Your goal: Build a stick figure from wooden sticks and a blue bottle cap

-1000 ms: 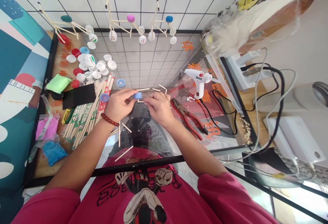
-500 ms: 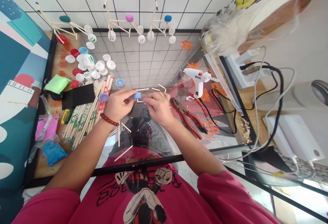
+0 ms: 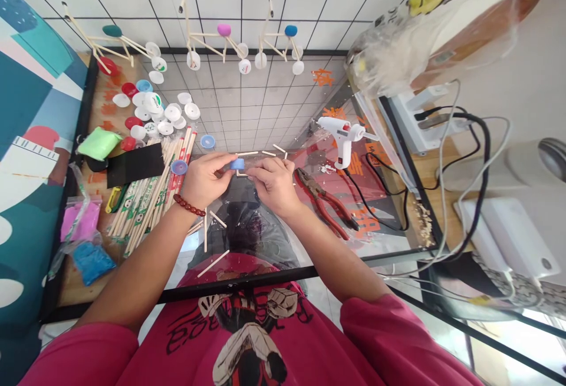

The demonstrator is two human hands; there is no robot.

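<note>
The **blue cap** (image 3: 237,164) sits between the two hands, just beyond the fingertips of each; the **left hand** (image 3: 206,181) comes in from the near left and the **right hand** (image 3: 274,185) from the near right. The left fingers are closed and reach rightward onto the cap's left side, seeming to hold it; the right fingers are curled and bunched just beside its right side, though whether they pinch anything is too small to tell. The cap lies almost level with the two hands, slightly nearer the left; its long axis can't be told, as it is short and partly hidden by the fingers. A **short stick** (image 3: 241,174) shows just below it, between the hands.

Beyond the fingertips lie three more **short sticks** (image 3: 268,153) on the **glass top** (image 3: 380,250); left of the left fingers sit a **second blue cap** (image 3: 179,167) and a **third blue cap** (image 3: 207,141). Behind the left hand lies a pile of **chopsticks** (image 3: 150,209); right of the right fingers lie **red-handled pliers** (image 3: 322,203), and beyond them, a **glue gun** (image 3: 342,138); a **red bead bracelet** (image 3: 189,204) circles the left wrist.
</note>
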